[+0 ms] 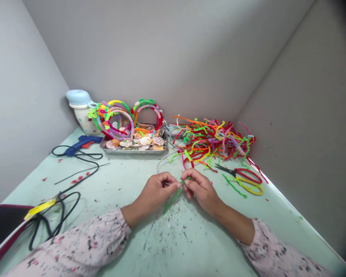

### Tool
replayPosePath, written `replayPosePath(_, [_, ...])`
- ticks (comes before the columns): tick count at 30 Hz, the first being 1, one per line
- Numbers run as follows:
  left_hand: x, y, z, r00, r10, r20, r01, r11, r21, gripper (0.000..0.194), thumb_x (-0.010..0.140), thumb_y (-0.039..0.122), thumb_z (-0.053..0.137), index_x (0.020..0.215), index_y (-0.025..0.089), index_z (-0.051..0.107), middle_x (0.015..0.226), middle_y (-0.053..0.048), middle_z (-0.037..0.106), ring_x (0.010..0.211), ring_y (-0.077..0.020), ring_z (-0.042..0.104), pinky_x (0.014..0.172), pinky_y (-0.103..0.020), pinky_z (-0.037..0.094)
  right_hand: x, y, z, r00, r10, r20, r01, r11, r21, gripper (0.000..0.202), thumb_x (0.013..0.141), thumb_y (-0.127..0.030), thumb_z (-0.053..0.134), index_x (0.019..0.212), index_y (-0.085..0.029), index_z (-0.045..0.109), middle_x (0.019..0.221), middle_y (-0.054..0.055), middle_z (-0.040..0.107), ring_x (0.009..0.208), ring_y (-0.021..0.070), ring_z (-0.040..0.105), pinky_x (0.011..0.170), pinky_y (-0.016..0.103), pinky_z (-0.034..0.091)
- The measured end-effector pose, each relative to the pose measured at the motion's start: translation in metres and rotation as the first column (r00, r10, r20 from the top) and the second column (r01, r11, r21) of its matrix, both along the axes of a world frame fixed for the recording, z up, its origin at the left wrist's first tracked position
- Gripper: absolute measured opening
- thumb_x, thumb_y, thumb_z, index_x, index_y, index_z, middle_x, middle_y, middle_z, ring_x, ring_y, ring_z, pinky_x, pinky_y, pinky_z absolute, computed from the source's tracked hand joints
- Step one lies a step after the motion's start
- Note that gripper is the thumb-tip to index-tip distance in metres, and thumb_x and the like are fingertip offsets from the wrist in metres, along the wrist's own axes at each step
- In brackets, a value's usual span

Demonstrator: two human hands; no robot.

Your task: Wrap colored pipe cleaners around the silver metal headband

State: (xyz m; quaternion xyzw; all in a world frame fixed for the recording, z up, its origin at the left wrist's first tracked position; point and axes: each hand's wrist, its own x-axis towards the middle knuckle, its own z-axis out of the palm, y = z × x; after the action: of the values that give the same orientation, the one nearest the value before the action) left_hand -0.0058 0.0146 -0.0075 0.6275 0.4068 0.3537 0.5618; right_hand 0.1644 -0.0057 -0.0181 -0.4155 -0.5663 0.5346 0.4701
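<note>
In the head view, the left hand and right hand nearly meet above the middle of the pale green table. The fingertips of both are pinched together on a green fuzzy stem, whose loose end slants down toward the near left. A thin wire curves up from the hands toward the far side.

Beyond the left hand sits a shallow metal tray filled with seashells, pale, orange and speckled ones among them. Several hoops wrapped in many colours stand upright on the shells, those at the left with bright flower shapes. Left of the tray is a spotted white container under a light blue lid; its contents are hidden. A blue glue gun lies nearer, beside the tray, with a black cable looping at the near left.

At the far right, a tangled pile of coloured fuzzy stems lies on the table, with scissors just nearer.
</note>
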Motion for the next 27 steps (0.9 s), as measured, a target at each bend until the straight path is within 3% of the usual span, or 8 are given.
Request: replayPosePath(27, [-0.0004,0.0003,0.0011,1.0,0.029,-0.007,-0.029,1.0,-0.001,0.019,0.074,0.03,0.063,0.07,0.013,0.058,0.055,0.005,0.047,0.049,-0.0061,0.036,0.045,-0.018,0.027,0.0013,0.0007,0.0024,1.0,0.013,0.005,-0.012,0.998,-0.061,0.01,0.088,-0.026,0.048,0.093,-0.02,0.052,0.057,-0.007,0.053,0.042,0.0069,0.047,0.043,0.019,0.035])
